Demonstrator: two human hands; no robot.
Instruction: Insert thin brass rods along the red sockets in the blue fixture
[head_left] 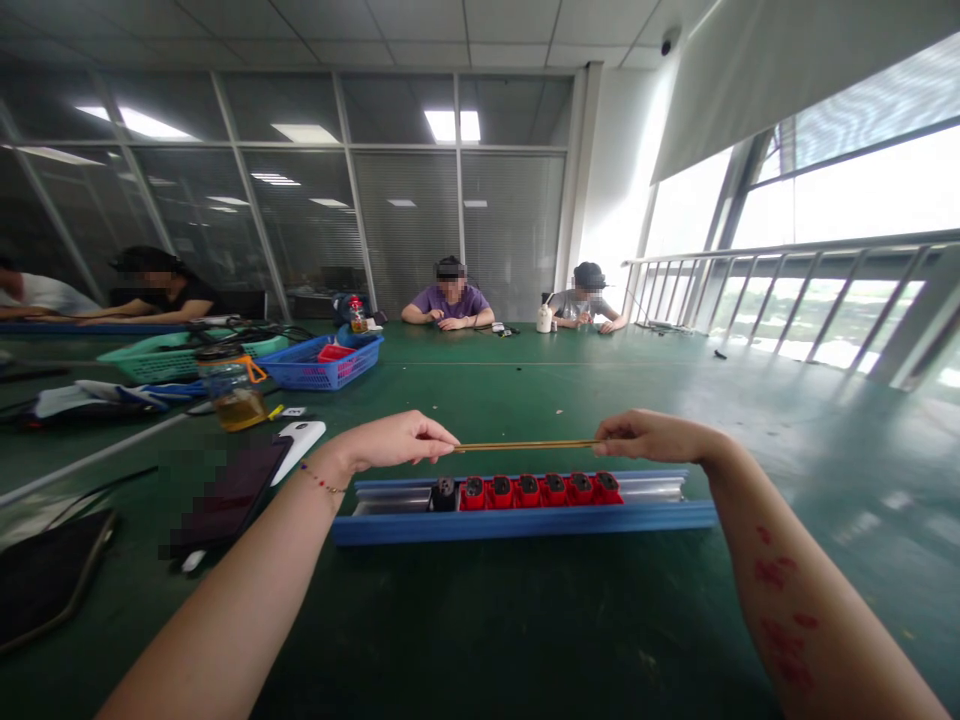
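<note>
Daylight pours through a window (pixel 847 195) behind a metal railing (pixel 784 250), brightening a green counter (pixel 817 440) facing a glass-paneled partition (pixel 405 220).

Open room beyond strip (pixel 525 445), blue rail (pixel 525 528) below

The green table (pixel 525 630) carries a blue channel (pixel 525 526), blue basket (pixel 319 376), mint-green basket (pixel 146 366) and orange-strapped bottle (pixel 231 392).

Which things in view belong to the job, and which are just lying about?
Seemingly in the job:
thin yellowish strip, held between left hand and right hand
blue rail
six red pieces
black piece

Seemingly lying about:
green basket
blue basket
orange-strapped bottle
</note>
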